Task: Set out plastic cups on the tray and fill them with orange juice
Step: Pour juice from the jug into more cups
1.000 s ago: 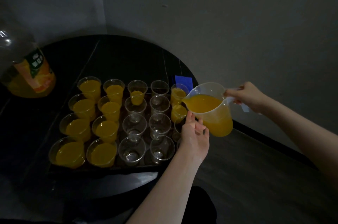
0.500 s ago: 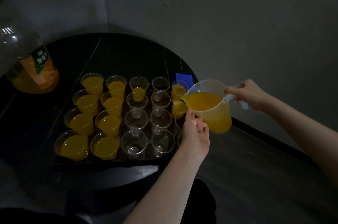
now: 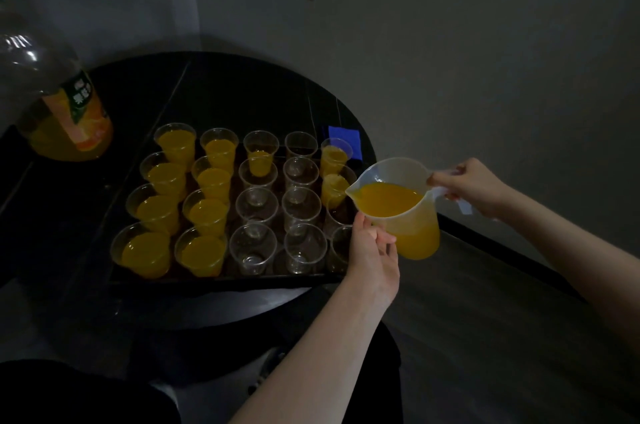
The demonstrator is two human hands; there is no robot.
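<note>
Beside the tray (image 3: pixel 221 280), right fingers (image 3: pixel 445 178) grip the jug (image 3: pixel 408 216) handle.

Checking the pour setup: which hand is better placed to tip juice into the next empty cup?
Right. The right hand grips the jug by its handle; the left hand only steadies its underside beside the empty cups.
</note>
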